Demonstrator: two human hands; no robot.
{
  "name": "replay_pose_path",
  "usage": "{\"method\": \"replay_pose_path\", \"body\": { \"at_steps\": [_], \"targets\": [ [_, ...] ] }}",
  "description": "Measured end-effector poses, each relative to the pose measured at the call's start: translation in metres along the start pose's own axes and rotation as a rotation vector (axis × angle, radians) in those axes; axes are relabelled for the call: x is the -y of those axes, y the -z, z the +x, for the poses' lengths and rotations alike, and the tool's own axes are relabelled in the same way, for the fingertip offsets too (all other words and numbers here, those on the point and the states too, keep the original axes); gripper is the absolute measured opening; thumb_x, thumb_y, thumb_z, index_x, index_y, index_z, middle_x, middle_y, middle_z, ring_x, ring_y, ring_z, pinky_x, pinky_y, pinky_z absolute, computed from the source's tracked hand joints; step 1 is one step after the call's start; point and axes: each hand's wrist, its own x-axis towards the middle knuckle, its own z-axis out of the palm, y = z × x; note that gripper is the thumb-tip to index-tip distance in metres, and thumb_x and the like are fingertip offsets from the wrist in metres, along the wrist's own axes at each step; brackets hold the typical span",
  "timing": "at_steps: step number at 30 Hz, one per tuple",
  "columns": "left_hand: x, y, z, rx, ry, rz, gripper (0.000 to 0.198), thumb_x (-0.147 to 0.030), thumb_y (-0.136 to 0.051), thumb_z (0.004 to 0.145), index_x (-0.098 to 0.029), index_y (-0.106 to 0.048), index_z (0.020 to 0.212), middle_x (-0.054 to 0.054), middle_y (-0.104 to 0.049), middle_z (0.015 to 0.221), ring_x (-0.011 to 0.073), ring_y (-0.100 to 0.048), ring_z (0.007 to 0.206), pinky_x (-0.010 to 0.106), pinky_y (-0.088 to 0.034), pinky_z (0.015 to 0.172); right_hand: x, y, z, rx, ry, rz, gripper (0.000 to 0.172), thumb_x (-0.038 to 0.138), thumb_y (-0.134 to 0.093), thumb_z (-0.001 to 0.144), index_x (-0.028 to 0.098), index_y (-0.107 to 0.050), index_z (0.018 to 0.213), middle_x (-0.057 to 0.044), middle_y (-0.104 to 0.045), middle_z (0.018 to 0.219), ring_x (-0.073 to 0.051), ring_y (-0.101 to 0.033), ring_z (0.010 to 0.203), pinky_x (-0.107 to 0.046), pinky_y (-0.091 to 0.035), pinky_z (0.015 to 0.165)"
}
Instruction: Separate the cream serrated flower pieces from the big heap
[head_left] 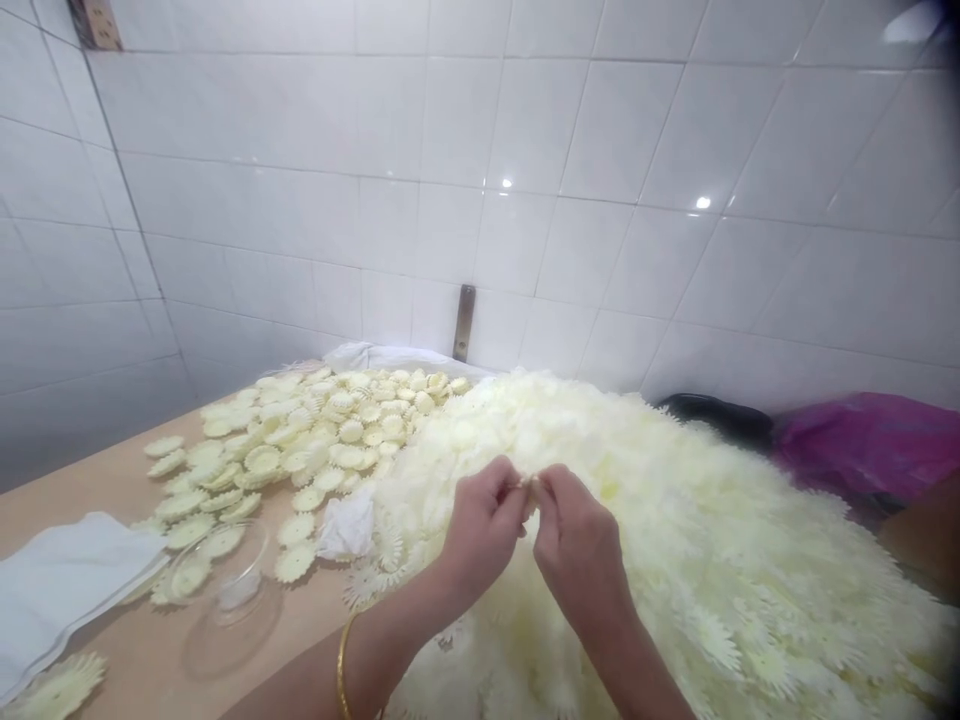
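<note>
My left hand (484, 515), with a gold bangle on its wrist, meets my right hand (577, 540) at the fingertips in the middle of the view. Both hands are closed in a pinch, and a small pale bit shows between them, too small to name. Under and around them spreads a big heap of pale yellow, petal-edged pieces (697, 540). To the left lies a pile of thicker round pieces with scalloped edges (262, 460).
A clear round dish (238, 590) and a crumpled white tissue (347, 525) lie left of my hands. White sheets (67, 575) rest at the table's left. A purple bag (870, 440) and a black object (716, 415) lie at the right, before the tiled wall.
</note>
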Motion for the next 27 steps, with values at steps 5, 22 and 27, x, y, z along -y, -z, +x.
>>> {"method": "replay_pose_path", "body": {
  "at_steps": [5, 22, 27],
  "targets": [
    [-0.004, -0.002, 0.0, 0.028, 0.131, -0.228, 0.019, -0.029, -0.049, 0.077, -0.018, -0.039, 0.066, -0.005, -0.048, 0.051, 0.0116, -0.055, 0.048, 0.022, -0.042, 0.046, -0.013, 0.013, 0.013, 0.212, -0.343, 0.696, 0.034, 0.042, -0.058, 0.072, 0.016, -0.055, 0.094, -0.001, -0.055, 0.065, -0.015, -0.054, 0.063, -0.03, -0.044, 0.066],
    [-0.008, 0.006, 0.002, 0.251, 0.01, -0.087, 0.016, -0.025, -0.048, 0.078, -0.015, -0.061, 0.078, 0.003, -0.058, 0.069, 0.0134, -0.055, 0.066, 0.026, -0.045, 0.061, -0.006, 0.015, 0.001, 0.053, 0.131, -0.099, 0.018, 0.016, -0.042, 0.077, 0.017, -0.056, 0.065, -0.002, -0.048, 0.06, -0.015, -0.042, 0.058, -0.03, -0.035, 0.06],
    [-0.009, 0.006, 0.004, 0.175, 0.182, -0.326, 0.016, -0.032, -0.056, 0.074, -0.016, -0.054, 0.077, 0.0, -0.057, 0.061, 0.0144, -0.061, 0.057, 0.025, -0.048, 0.054, -0.008, 0.015, 0.006, -0.042, 0.029, 0.1, 0.026, 0.031, -0.047, 0.079, 0.017, -0.057, 0.097, -0.006, -0.057, 0.08, -0.017, -0.051, 0.073, -0.031, -0.041, 0.068]
  ]
}}
